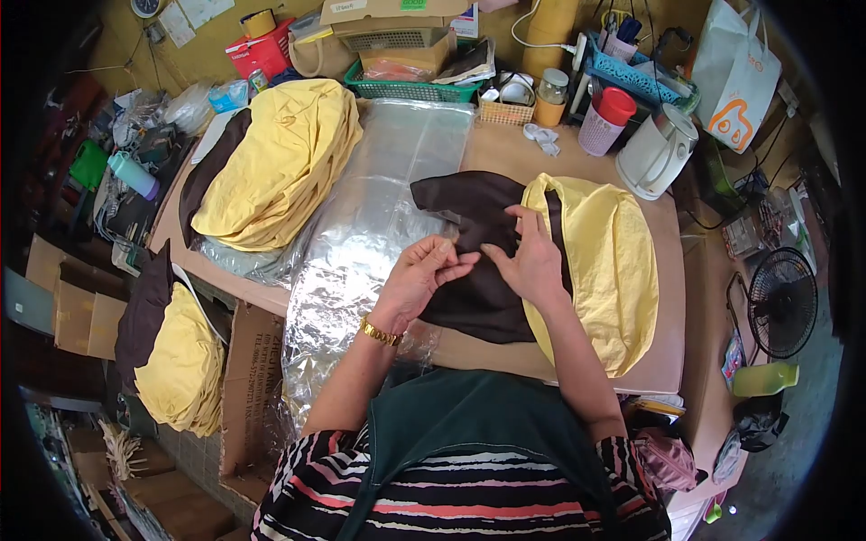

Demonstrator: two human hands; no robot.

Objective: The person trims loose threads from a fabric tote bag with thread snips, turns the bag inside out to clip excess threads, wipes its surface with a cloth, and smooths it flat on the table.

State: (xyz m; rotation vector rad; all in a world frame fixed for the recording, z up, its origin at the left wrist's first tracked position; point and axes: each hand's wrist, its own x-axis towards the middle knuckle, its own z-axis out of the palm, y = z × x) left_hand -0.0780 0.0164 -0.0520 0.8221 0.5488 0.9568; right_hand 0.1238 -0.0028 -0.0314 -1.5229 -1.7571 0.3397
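Observation:
A dark brown and yellow fabric piece lies on the table in front of me, its brown part (478, 307) to the left and its rounded yellow part (613, 270) to the right. Over the brown cloth, my left hand (422, 275), with a gold watch on the wrist, has thumb and fingertips pinched together. Whatever is between them is too small to make out. My right hand (537, 261) rests on the brown cloth by the yellow edge, thumb and fingers apart. Left of the piece lies a stack of clear plastic sheets (388, 162), partly under my left forearm.
A pile of folded yellow fabric pieces (280, 162) stands at the table's left, with another yellow and brown bundle (185, 361) lower left, near a cardboard box (253, 397). Along the back are a green basket (415, 90), a red cup (616, 106) and a white kettle (658, 151).

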